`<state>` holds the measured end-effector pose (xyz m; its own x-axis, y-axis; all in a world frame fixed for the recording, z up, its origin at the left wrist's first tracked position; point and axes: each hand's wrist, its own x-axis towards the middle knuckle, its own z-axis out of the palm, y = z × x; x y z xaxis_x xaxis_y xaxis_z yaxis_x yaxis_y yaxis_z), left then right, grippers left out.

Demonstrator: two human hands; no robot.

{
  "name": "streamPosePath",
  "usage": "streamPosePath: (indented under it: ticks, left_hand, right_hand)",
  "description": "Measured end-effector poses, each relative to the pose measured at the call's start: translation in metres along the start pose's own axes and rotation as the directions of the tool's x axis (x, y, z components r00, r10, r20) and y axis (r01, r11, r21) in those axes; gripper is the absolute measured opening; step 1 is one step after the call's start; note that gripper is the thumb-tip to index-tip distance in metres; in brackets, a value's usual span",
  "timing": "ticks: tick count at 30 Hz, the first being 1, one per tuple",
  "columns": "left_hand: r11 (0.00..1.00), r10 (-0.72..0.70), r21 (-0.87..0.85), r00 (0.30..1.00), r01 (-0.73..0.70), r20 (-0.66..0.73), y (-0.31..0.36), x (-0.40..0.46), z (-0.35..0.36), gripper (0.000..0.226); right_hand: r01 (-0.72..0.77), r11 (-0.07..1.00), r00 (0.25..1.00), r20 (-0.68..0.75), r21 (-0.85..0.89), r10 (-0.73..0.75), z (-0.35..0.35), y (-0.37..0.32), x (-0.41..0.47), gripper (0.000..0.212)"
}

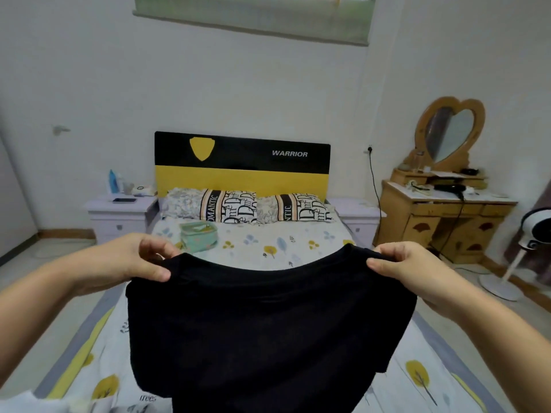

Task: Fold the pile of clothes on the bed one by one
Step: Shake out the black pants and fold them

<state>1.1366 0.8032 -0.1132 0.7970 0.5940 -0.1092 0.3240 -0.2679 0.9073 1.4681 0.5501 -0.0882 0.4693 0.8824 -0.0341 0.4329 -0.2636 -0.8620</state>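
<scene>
Soft even indoor light, faint shadows, wide-angle bending at edges, slight overall softness, no glare

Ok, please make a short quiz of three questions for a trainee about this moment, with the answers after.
1. True or false: the black garment lies flat on the bed.
2. Which hands hold the garment? A) left only B) right only C) both
3. Fill in: the small green bag sits on the bed in front of the ____.

Key:
1. False: it is held up in the air, hanging down.
2. C: the left hand and the right hand each pinch a top corner.
3. Pillows.
</scene>
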Motion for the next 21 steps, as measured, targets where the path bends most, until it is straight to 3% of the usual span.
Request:
streamPosePath:
  ticks: [1,5,10,14,21]
  left_hand:
    - [1.0,-0.003,0.003,0.998,0.003,-0.062,0.003,-0.005,0.01,0.004]
    - [0.999,0.031,0.03,0.915,-0.021,-0.401,0.002,-0.009,0.056,0.023]
    - [0.965,0.151,0.262,0.771,0.021,-0.619,0.005,-0.01,0.117,0.022]
    - [0.948,0.182,0.312,0.699,0.061,-0.692,0.008,-0.025,0.16,0.015]
    - [0.852,0.345,0.519,0.665,0.074,-0.662,0.048,-0.063,0.196,0.025]
  right_hand:
    - [0.009,1.0,0.999,-0.041,0.004,-0.009,0.0,0.003,-0.001,0.019]
    - [0.066,0.998,0.984,-0.167,-0.011,-0.067,-0.004,0.017,-0.008,0.025]
    - [0.139,0.982,0.968,-0.192,-0.124,-0.162,-0.017,0.036,-0.028,0.026]
    - [0.21,0.95,0.954,-0.166,-0.229,-0.251,-0.04,0.054,-0.051,0.027]
    - [0.309,0.907,0.92,-0.151,-0.286,-0.361,-0.085,0.063,-0.074,0.023]
